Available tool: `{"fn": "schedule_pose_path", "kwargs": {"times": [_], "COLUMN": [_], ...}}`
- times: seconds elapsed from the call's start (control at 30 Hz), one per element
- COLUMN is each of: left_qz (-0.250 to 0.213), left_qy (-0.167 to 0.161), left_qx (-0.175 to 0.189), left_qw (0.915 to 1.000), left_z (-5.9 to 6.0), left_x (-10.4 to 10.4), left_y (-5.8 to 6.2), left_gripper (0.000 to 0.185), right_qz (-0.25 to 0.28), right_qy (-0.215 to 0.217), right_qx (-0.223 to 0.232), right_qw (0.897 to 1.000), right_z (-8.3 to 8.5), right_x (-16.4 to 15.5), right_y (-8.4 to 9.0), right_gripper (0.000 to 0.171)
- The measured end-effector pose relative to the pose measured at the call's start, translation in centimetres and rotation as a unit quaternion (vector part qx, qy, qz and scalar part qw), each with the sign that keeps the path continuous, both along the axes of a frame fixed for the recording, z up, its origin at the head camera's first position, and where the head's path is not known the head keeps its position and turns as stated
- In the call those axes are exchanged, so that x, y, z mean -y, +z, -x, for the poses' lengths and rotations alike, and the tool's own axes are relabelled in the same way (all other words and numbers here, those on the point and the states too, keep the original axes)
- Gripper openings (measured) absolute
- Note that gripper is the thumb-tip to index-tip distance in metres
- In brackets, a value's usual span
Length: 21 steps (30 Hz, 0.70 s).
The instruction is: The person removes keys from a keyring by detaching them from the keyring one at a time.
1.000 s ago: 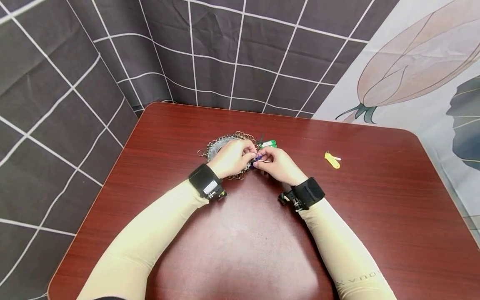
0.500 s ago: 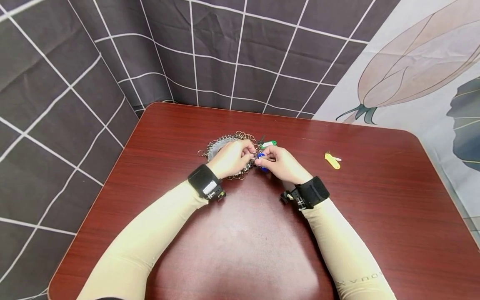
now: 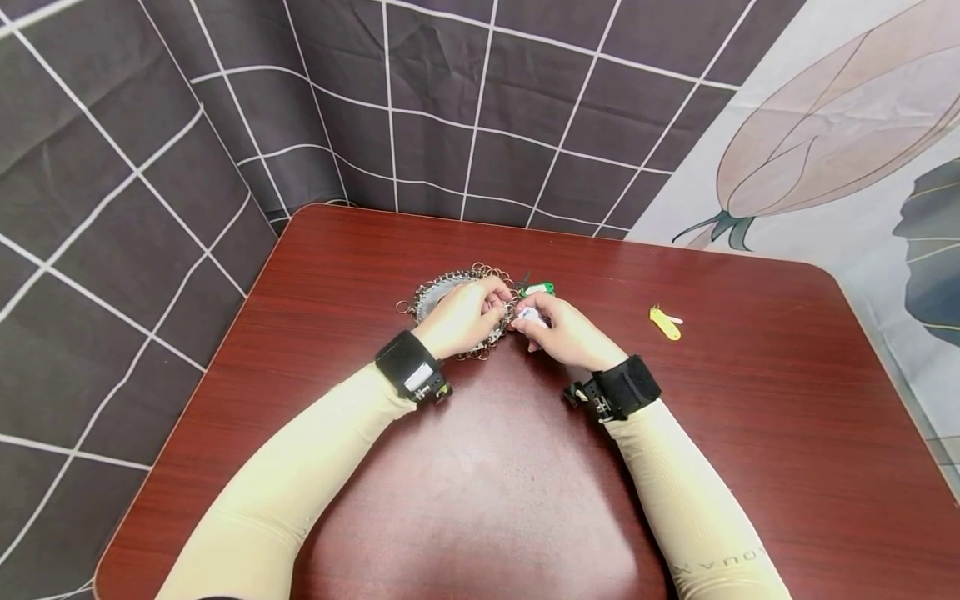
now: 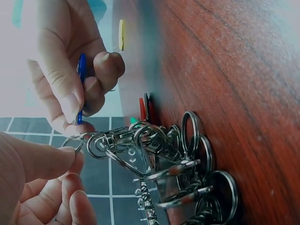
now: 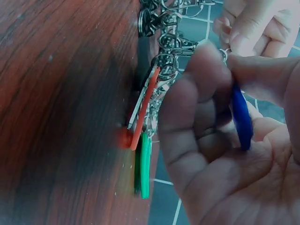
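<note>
Red-brown bench point(image 3: 675, 433) in the head view carries a cluster of key rings point(image 3: 442, 292) under the left hand point(image 3: 461, 317), the right hand point(image 3: 562, 333) just beside it. Left wrist view: left fingers point(image 4: 47, 161) pinch a ring while right fingers point(image 4: 63, 79) pinch the blue tag point(image 4: 81, 75). Right wrist view: the blue tag sits between the curled right fingers, with red tag point(image 5: 143, 112) and green tag point(image 5: 144, 164) hanging just left.

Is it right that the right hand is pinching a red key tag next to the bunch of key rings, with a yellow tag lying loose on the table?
Not quite: the tag in the right hand is blue, not red. The right wrist view shows the blue key tag pinched there; the red tag hangs on the bunch of key rings. The yellow tag does lie loose on the table.
</note>
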State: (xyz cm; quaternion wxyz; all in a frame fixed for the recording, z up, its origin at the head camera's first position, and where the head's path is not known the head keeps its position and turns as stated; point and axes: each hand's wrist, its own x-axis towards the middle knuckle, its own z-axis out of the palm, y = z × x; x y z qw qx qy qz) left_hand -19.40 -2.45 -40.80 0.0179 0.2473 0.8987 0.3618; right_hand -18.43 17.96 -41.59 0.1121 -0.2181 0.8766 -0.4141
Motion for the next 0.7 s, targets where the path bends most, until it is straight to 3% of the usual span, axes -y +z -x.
{"fn": "schedule_pose_path", "kwargs": {"times": [0.47, 0.7], "left_qz": [0.005, 0.004], "left_qy": [-0.001, -0.015], "left_qx": [0.001, 0.033], "left_qw": [1.0000, 0.9993], "left_z": [-0.05, -0.22], "left_x": [-0.27, -0.37], "left_y": [-0.13, -0.22], "left_gripper": [0.016, 0.015], "right_qz": [0.030, 0.032], "right_qy": [-0.028, -0.028], "right_qx": [-0.027, -0.027], "right_qw": [0.999, 0.999], "right_z": [0.18, 0.13], "right_x": [-0.05, -0.03], "right_y": [-0.13, 0.01], "right_gripper": [0.007, 0.006]}}
